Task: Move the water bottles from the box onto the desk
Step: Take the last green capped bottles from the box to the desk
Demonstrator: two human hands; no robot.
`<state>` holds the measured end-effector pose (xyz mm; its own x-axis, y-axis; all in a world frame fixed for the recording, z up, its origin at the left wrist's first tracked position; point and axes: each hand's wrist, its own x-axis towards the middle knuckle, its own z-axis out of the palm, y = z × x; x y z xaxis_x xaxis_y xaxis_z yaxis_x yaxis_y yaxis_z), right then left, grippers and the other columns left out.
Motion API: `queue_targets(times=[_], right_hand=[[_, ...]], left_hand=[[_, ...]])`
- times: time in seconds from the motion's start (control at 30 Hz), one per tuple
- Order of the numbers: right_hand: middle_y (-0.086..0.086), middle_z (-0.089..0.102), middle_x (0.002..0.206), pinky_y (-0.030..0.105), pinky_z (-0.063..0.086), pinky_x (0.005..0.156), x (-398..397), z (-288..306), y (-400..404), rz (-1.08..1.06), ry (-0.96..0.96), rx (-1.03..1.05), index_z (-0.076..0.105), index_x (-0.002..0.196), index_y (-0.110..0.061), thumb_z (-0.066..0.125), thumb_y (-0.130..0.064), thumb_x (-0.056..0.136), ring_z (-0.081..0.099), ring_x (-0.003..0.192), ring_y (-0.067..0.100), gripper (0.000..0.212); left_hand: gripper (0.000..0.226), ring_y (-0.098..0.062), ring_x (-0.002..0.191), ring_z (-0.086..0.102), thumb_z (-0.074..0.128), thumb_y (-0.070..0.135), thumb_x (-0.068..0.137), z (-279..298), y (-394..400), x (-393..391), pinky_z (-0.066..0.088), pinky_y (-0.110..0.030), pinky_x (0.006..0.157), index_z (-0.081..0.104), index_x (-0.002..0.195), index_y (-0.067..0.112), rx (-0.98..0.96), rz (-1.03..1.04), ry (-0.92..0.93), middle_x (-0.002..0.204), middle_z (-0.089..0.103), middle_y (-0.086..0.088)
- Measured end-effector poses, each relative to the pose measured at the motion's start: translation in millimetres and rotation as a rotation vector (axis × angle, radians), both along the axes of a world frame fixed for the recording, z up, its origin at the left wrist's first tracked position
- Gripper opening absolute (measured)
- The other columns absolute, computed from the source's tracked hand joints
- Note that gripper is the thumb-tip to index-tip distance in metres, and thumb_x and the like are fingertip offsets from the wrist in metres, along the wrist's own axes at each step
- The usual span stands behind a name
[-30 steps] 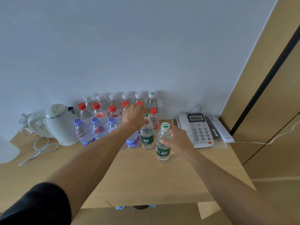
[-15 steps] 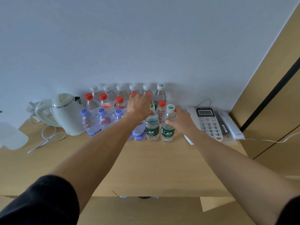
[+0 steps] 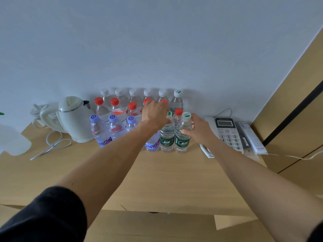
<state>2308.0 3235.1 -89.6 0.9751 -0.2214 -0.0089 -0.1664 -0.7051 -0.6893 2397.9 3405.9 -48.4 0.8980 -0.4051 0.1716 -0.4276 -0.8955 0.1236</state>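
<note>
Several water bottles stand in rows at the back of the wooden desk (image 3: 157, 180): white caps by the wall, red caps in the middle, purple caps in front. Two green-label bottles stand side by side at the front right. My left hand (image 3: 154, 113) grips the top of the left green-label bottle (image 3: 167, 137). My right hand (image 3: 199, 130) holds the right green-label bottle (image 3: 182, 138) at its shoulder, thumb on the near side. The box is not in view.
A cream electric kettle (image 3: 74, 118) with a white cord stands left of the bottles. A white desk phone (image 3: 227, 133) and a remote control (image 3: 251, 137) lie on the right. A wooden panel wall rises at the far right.
My right hand carried its green-label bottle back and left until it stood beside the other green-label bottle. My left hand stayed on its bottle's top.
</note>
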Motion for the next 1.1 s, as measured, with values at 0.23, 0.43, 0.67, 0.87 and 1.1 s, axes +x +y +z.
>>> queue_targets(times=[0.23,0.43,0.67,0.87,1.1], right_hand=[[0.007,0.064,0.131,0.041,0.045,0.105,0.3,5.4,0.8,0.024,0.024,-0.017,0.052,0.134,-0.014,0.081,-0.022,0.084,0.058,0.122,0.025,0.059],[0.007,0.064,0.131,0.042,0.045,0.105,-1.0,7.5,1.7,0.027,0.016,-0.011,0.051,0.136,-0.013,0.079,-0.019,0.085,0.058,0.122,0.025,0.059],[0.008,0.066,0.128,0.038,0.045,0.103,0.3,8.7,1.8,0.052,0.013,-0.046,0.052,0.137,-0.012,0.078,-0.016,0.086,0.060,0.119,0.026,0.058],[0.006,0.065,0.129,0.031,0.041,0.098,0.2,6.9,0.2,0.041,0.013,-0.037,0.051,0.138,-0.013,0.079,-0.019,0.085,0.059,0.120,0.025,0.060],[0.004,0.067,0.124,0.028,0.038,0.091,1.5,5.7,0.0,0.038,0.012,-0.030,0.053,0.135,-0.016,0.079,-0.018,0.085,0.060,0.115,0.022,0.056]], left_hand=[[0.052,-0.021,0.106,0.064,0.080,0.051,0.079,1.0,1.9,-1.9,0.041,-0.034,0.104,0.069,0.124,0.027,0.001,-0.003,-0.003,0.109,0.073,0.001],[0.050,-0.019,0.105,0.064,0.078,0.055,0.080,0.7,1.3,-3.4,0.036,-0.034,0.103,0.070,0.122,0.028,0.033,-0.010,-0.039,0.106,0.073,0.004],[0.050,-0.019,0.107,0.064,0.079,0.053,0.080,-0.2,1.5,-5.5,0.036,-0.034,0.104,0.069,0.123,0.029,-0.023,0.016,-0.003,0.108,0.073,0.003],[0.049,-0.020,0.105,0.064,0.079,0.051,0.080,0.5,1.0,-7.6,0.035,-0.035,0.101,0.067,0.122,0.029,-0.053,0.025,0.028,0.105,0.073,0.003],[0.048,-0.023,0.104,0.063,0.078,0.049,0.082,-0.5,0.3,-9.1,0.040,-0.033,0.094,0.067,0.122,0.023,-0.088,0.024,0.047,0.106,0.072,-0.002]])
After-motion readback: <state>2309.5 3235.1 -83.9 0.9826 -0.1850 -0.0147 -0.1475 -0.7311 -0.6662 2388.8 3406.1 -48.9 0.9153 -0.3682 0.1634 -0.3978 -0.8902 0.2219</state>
